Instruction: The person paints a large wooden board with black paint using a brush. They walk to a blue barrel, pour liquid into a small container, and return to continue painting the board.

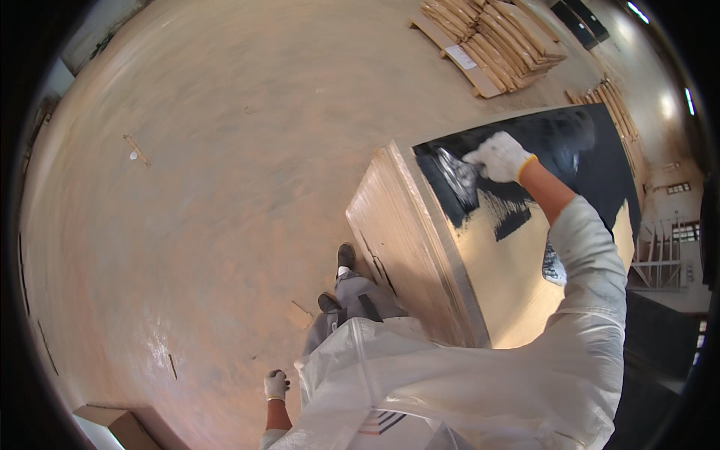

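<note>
My right hand [502,157], in a white glove with a yellow cuff, is closed on a wide flat paint tool [457,178] smeared with shiny black; whether it is a brush or a scraper I cannot tell. The tool rests against a pale board [495,292] on top of a tall stack. Wet black paint [555,142] covers the board's far part, ending in ragged streaks toward me. Partly behind my right sleeve sits a shiny black-and-silver object [553,266]. Away from the stack, my left hand [277,384] hangs low, its gloved fingers curled with nothing visible in them.
The stack's layered side [405,247] rises beside my feet [337,277]. Beyond it, a pile of brown flat panels [495,45] lies on the floor [225,187]. Thin scraps [137,150] are scattered to the left, and a box [116,427] stands at the lower left.
</note>
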A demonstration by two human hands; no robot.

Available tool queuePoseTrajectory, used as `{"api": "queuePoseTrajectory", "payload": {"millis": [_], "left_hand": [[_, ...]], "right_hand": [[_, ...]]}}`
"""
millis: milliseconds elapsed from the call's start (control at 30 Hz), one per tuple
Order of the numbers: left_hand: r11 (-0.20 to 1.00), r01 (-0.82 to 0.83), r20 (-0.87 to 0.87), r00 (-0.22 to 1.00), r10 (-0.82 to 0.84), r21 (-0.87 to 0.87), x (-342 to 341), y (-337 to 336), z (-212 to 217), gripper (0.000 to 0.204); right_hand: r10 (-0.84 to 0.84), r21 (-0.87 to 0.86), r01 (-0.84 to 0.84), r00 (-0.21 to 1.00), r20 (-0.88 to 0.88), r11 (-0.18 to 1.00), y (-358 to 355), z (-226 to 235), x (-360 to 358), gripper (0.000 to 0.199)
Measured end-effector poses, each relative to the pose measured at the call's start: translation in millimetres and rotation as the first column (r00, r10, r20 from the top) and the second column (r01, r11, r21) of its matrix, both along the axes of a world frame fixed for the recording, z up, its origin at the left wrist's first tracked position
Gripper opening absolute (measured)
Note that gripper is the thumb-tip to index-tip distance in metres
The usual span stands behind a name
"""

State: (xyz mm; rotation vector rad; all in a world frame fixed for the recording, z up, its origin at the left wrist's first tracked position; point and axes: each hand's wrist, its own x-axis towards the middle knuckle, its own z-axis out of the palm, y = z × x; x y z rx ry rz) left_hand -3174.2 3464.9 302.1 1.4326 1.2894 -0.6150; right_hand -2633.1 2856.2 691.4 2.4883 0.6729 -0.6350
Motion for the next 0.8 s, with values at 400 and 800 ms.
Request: {"api": "queuePoseTrajectory", "payload": {"millis": [400, 800], "left_hand": [[1.000, 0.002, 0.197, 0.980, -0.008, 0.031, 82, 9, -1, 0.027], [0.997, 0.073, 0.144, 0.987, -0.077, 0.036, 70, 22, -9, 0.025]], "right_hand": [[-0.029, -0.027, 0.029, 1.000, -0.004, 0.999, -72, -18, -156, 0.034], [-0.051, -0.167, 0.045, 0.998, -0.029, 0.985, -26, 0, -131, 0.047]]}}
